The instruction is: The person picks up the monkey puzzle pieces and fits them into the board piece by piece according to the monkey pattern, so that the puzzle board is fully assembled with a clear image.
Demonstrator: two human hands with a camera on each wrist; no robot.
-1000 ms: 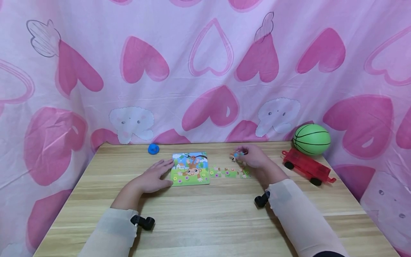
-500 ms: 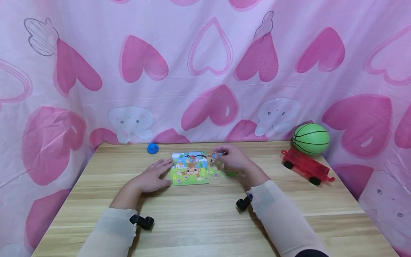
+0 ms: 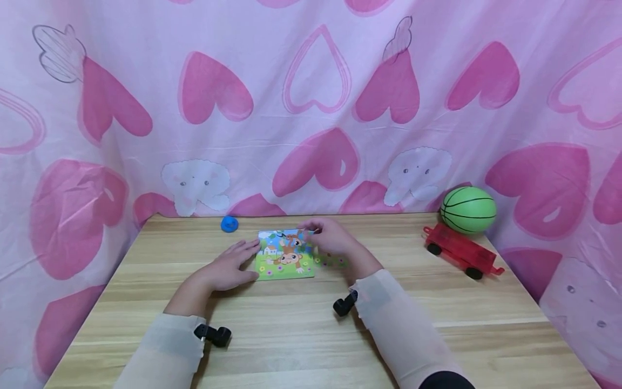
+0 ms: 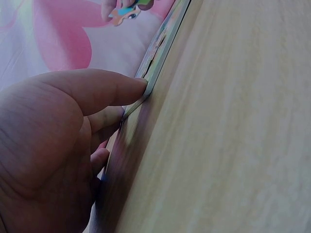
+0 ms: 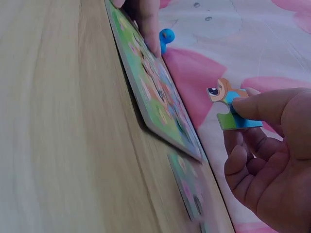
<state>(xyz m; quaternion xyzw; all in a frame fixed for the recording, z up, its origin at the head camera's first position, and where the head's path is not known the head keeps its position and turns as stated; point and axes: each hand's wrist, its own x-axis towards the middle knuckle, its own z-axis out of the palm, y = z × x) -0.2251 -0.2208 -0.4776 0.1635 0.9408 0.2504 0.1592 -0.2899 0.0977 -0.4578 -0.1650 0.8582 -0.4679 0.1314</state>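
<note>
A jigsaw puzzle board [image 3: 285, 265] with a monkey picture lies flat on the wooden table. My left hand [image 3: 227, 270] rests at its left edge, fingers extended, the thumb [image 4: 124, 91] touching the near corner. Above the board's upper right part, my right hand [image 3: 332, 237] pinches a jigsaw piece [image 5: 228, 97] between thumb and fingers. In the right wrist view this piece shows an animal's eye, blue and green, and is held clear of the board. Loose jigsaw pieces [image 5: 187, 184] lie just right of the board, partly hidden by my right hand in the head view.
A small blue toy [image 3: 229, 224] sits at the back left of the table [image 3: 272, 335]. At the back right are a green ball [image 3: 468, 209] and a red toy wagon [image 3: 460, 249] with black wheels. A pink heart-patterned curtain [image 3: 311, 119] hangs behind.
My right hand has carried the jigsaw piece leftward, from above the loose pieces to over the board's upper right. My left hand has stayed at the board's left edge.
</note>
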